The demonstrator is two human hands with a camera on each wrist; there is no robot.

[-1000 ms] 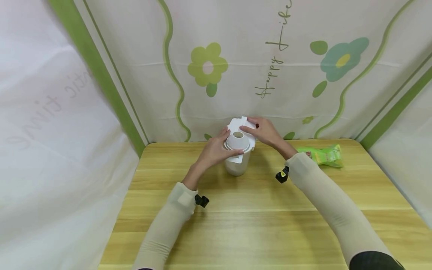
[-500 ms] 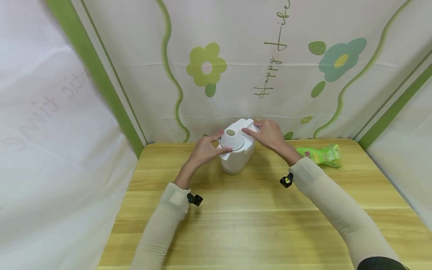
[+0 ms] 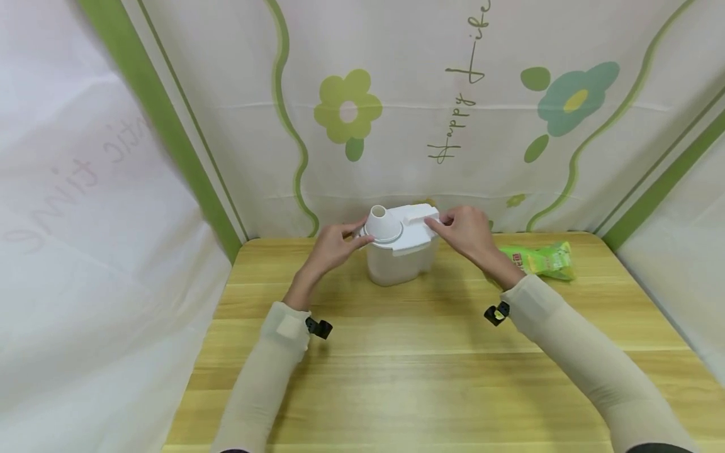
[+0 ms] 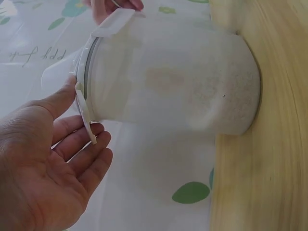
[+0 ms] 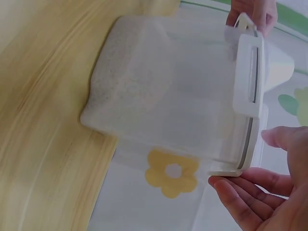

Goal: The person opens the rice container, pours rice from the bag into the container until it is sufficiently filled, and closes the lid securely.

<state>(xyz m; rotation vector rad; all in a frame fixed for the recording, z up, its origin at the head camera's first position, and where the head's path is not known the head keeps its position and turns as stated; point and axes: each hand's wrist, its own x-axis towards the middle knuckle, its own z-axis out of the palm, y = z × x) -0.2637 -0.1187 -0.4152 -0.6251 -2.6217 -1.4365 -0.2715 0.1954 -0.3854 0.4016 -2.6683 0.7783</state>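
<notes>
A translucent white storage container stands upright at the back of the table. Its white lid carries a cone-shaped cap at the left end. My left hand pinches the lid's left end; in the left wrist view the thumb lies on the rim and fingers curl beneath a side latch. At the opposite end, my right hand has its thumb near the lid top and its fingertips under another latch. Pale grain-like contents show at the container's bottom.
A green snack-like packet lies on the wooden table behind the right wrist. Printed white cloth rises directly behind the table's back edge, close to the container.
The container has turned from nearly end-on to broadside, its capped end swinging left. Both hands went round with it and now sit farther apart at its two ends.
</notes>
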